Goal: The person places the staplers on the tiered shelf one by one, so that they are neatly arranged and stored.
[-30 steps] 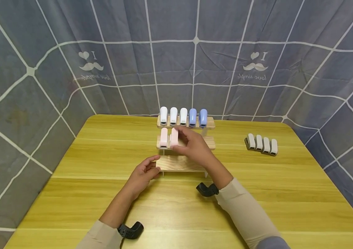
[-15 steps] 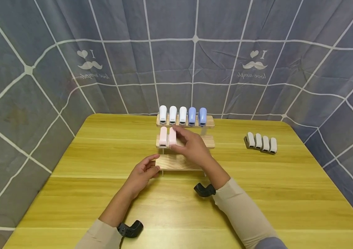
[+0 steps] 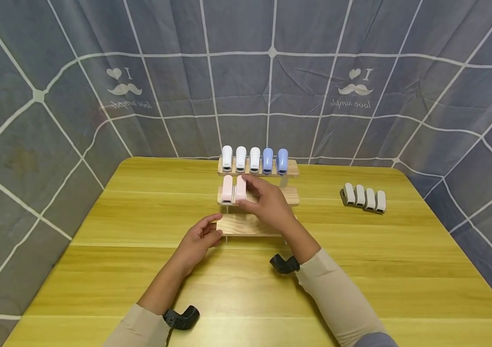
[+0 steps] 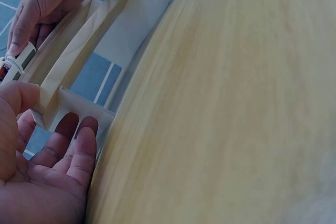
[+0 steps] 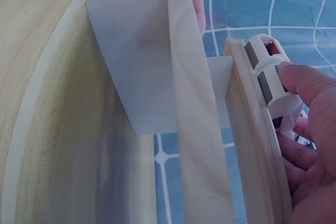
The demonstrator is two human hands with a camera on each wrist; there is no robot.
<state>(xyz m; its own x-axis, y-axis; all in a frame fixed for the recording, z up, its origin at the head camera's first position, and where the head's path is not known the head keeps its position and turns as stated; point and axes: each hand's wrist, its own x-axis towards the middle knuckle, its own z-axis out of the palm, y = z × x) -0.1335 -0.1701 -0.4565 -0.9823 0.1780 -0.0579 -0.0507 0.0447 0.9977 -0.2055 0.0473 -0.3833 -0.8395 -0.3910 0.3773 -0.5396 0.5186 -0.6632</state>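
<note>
Pale wood forms the lower shelf [image 3: 246, 225], middle shelf [image 3: 291, 196] and top shelf [image 3: 294, 168] of a stand on the table [image 3: 246, 299]. In the head view we find two pink mini staplers [image 3: 227, 189] side by side toward the left end of the middle shelf. The right hand [image 3: 267, 201] has its grip on the right-hand pink stapler [image 3: 240, 189], pinched between thumb and fingers; the left hand [image 3: 198, 243] grasps the lower shelf's left end. We record three white staplers [image 3: 240, 159] and two blue staplers [image 3: 267, 160] on the top shelf, and four pale staplers [image 3: 360, 195] on the table, well to the right.

In the left wrist view, we note fingers curled below the shelf end, near a translucent support [image 4: 84, 103]; contact with it we cannot confirm. In our judgement, an uneven push here could skid the stand and unsettle the upper row.

In the right wrist view, the held stapler's base appears to meet the shelf; full seating we cannot verify. Should it be released overhanging the front edge, it could tip off; sideways pressure could shove its neighbour.
</note>
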